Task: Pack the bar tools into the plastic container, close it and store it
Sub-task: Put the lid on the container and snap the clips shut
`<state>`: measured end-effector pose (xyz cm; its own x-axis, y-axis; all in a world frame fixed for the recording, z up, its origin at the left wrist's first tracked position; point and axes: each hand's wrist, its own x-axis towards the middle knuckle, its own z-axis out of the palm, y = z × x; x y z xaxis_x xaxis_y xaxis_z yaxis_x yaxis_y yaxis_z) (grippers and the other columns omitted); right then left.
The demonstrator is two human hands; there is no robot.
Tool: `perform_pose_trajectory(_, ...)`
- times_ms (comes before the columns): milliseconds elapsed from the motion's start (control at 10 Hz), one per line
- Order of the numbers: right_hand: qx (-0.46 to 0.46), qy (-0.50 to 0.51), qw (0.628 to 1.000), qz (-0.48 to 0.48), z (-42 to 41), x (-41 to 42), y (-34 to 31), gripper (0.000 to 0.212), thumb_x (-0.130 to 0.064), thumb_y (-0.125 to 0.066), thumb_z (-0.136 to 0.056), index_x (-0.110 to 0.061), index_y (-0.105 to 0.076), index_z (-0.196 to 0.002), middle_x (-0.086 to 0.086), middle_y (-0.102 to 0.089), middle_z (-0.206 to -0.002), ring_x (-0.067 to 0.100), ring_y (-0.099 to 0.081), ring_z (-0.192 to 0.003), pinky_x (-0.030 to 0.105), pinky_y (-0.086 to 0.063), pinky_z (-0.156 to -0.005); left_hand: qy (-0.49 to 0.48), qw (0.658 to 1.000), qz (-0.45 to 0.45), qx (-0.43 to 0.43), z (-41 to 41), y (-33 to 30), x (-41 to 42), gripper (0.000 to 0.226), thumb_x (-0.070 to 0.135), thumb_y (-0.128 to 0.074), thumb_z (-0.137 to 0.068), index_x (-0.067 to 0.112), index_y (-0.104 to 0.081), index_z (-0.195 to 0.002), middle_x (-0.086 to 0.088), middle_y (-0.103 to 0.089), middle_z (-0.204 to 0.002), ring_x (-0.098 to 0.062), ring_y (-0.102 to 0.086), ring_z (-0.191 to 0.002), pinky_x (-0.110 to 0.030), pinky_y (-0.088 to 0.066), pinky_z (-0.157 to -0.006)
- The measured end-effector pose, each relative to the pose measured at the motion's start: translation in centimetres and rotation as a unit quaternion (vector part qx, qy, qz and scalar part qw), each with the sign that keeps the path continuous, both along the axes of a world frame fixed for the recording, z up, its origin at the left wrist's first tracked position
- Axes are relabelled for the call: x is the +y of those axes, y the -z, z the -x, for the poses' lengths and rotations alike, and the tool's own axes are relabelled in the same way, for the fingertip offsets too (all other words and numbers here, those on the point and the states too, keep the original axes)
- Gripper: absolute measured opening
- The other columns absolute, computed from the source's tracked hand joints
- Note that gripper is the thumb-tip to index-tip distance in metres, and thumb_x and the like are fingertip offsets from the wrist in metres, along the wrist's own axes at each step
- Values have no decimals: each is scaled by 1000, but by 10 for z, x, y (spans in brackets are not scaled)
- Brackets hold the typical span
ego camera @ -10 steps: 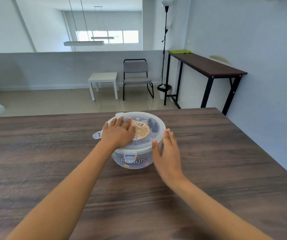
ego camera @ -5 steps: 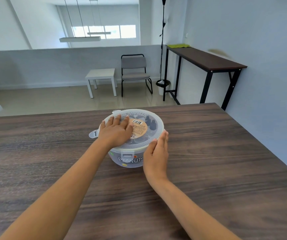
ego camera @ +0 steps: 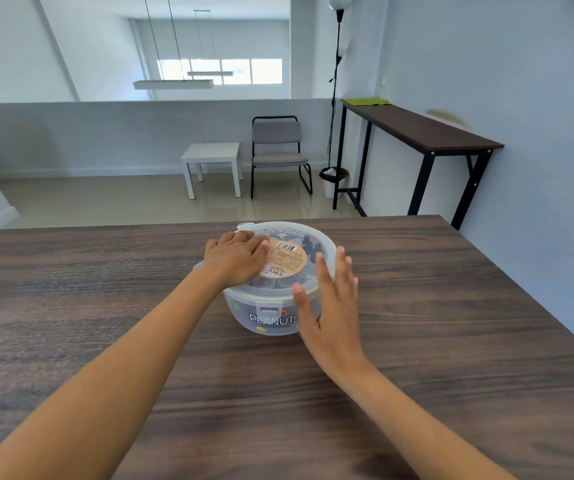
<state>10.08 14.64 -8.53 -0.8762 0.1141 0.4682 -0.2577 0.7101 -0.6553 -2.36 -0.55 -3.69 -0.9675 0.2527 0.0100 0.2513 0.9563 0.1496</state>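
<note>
A round clear plastic container (ego camera: pixel 271 320) printed PEANUTS stands on the dark wooden table (ego camera: pixel 451 341) near its far edge. Its translucent lid (ego camera: pixel 308 261) is on top, with a round tan label (ego camera: pixel 285 259) in the middle. Dark bar tools show dimly through the lid. My left hand (ego camera: pixel 235 259) lies palm down on the lid's left half, fingers together. My right hand (ego camera: pixel 330 306) is at the container's right front side, flat with fingers straight and slightly apart, holding nothing. A front latch tab (ego camera: pixel 267 309) hangs down over the rim.
Beyond the table's far edge are a small white side table (ego camera: pixel 212 155), a grey chair (ego camera: pixel 278 150), a floor lamp (ego camera: pixel 337 81) and a narrow dark console table (ego camera: pixel 417 129) against the right wall.
My right hand drew in against the container's right side, then eased slightly outward. My left hand stayed pressed on the lid. The view shifted a little.
</note>
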Motion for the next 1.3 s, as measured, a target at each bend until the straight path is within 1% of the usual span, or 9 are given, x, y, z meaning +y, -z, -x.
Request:
perform_pose_trajectory(200,149,-65,946,-279,9,9,-5,56,-52,-37,-90,-19,-52,-133,10,-43,-146,33,-26,-139,54,-23,-111,27,999,-15,-12,3,8,-15,52,45,-13,-98,35,-11,-149,5,-5,-162,-15,0,-149,-49,2,-118)
perform_pose_trajectory(400,176,-102,932,-299,19,14,-4,44,-43,-48,-88,-18,-64,-120,1,-65,-125,27,-51,-127,53,-37,-106,33,999,-26,-19,6,12,-16,52,47,-12,-98,37,-7,-149,7,-3,-162,-13,0,-149,-44,-1,-119)
perform_pose_trajectory(500,194,-106,936,-276,21,14,-1,43,-44,-49,-88,-18,-67,-117,-1,-68,-120,22,-59,-118,45,-43,-103,34,999,-23,-20,6,14,-17,53,47,-11,-98,37,-7,-149,7,-2,-162,-13,1,-149,-43,0,-119)
perform_pose_trajectory(600,221,-97,936,-255,23,12,4,39,-42,-50,-89,-18,-68,-114,-2,-70,-116,18,-64,-110,38,-46,-97,35,999,-23,-20,7,14,-17,53,47,-10,-97,36,-6,-149,8,-2,-161,-12,2,-149,-41,1,-119)
perform_pose_trajectory(900,252,-80,923,-280,26,12,8,39,-41,-51,-89,-16,-68,-114,-1,-71,-115,18,-64,-110,39,-49,-96,39,999,-29,-19,4,13,-17,52,45,-13,-98,35,-10,-149,7,-5,-161,-12,0,-149,-41,1,-119)
perform_pose_trajectory(1000,220,-101,924,-297,26,16,3,49,-49,-49,-88,-18,-62,-123,1,-64,-128,20,-56,-122,44,-44,-103,17,990,-136,16,-4,8,-15,51,37,-24,-100,24,-23,-149,0,-16,-161,-16,-6,-149,-40,-3,-120)
perform_pose_trajectory(1100,152,-121,928,-318,31,23,-8,66,-61,-37,-87,-22,-42,-140,3,-41,-148,22,-33,-140,47,-25,-115,-29,968,-243,56,-12,1,-17,51,31,-35,-99,12,-32,-146,-7,-24,-158,-20,-9,-148,-40,-10,-120)
perform_pose_trajectory(1200,35,-136,930,-339,50,36,-31,74,-74,-10,-81,-38,-6,-145,-7,4,-157,13,12,-144,48,4,-119,-108,957,-238,127,-25,-9,-30,50,33,-51,-92,3,-50,-132,-17,-45,-143,-29,-36,-136,-39,-36,-106)
perform_pose_trajectory(1300,-22,-157,920,-360,63,40,-40,77,-78,-2,-75,-45,-6,-144,-11,12,-155,9,21,-141,46,11,-117,-136,956,-202,163,-36,-12,-39,34,37,-61,-84,3,-67,-84,-21,-66,-101,-26,-60,-88,-31,-47,-68)
